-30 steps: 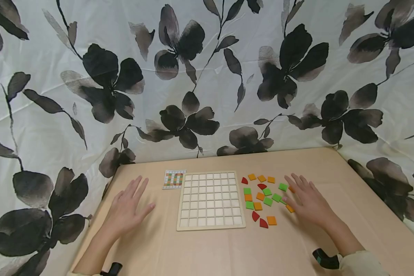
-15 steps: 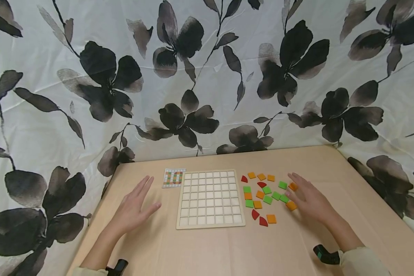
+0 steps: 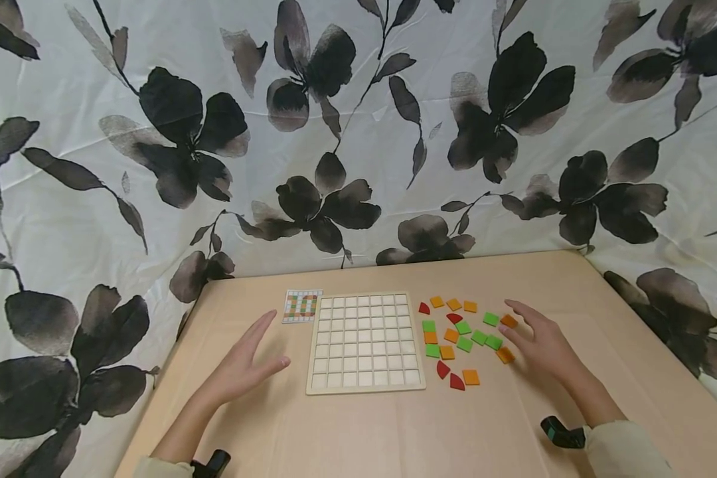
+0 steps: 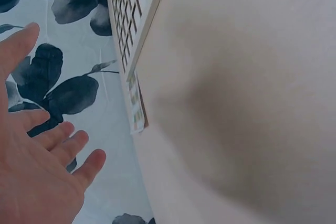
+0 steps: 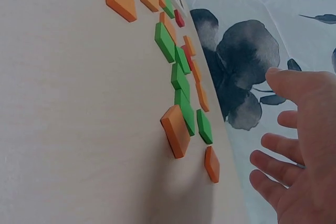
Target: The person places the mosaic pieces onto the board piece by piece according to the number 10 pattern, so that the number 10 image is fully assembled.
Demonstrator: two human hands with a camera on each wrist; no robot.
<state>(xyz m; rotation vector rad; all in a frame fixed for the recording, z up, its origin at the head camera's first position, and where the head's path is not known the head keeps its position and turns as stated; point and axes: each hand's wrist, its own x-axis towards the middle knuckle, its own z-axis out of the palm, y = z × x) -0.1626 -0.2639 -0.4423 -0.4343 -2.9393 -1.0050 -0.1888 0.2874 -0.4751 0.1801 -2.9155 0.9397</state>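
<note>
The right hand point(image 3: 540, 345), right of centre in the lower half of the head view, is relaxed and spread, thumb well apart from the index finger, with nothing in its grasp. Its thumb points at an orange square point(image 3: 508, 321), but the right wrist view shows the hand raised off the table, apart from the pieces. The left hand point(image 3: 241, 372), lower left of centre, is likewise spread and bare of any piece, left of the board point(image 3: 365, 363) and apart from it.

Between the hands, the pale gridded board lies flat near the middle of the lower half. At its upper left corner sits a small card point(image 3: 295, 307) printed with a coloured grid pattern; whether the board overlaps it I cannot tell. Right of the board, orange squares, green squares point(image 3: 491, 319) and four red quarter-rounds point(image 3: 457, 382) lie scattered, some touching.

Judging from this layout, the work looks unstarted: no cell holds a piece, and every visible piece remains loose on the table point(image 3: 358, 438).

Farther out, dark wrist cameras point(image 3: 561, 435) and pale sleeves point(image 3: 627, 448) show along the bottom, and a flower-printed cloth point(image 3: 215, 40) fills the upper frame.
</note>
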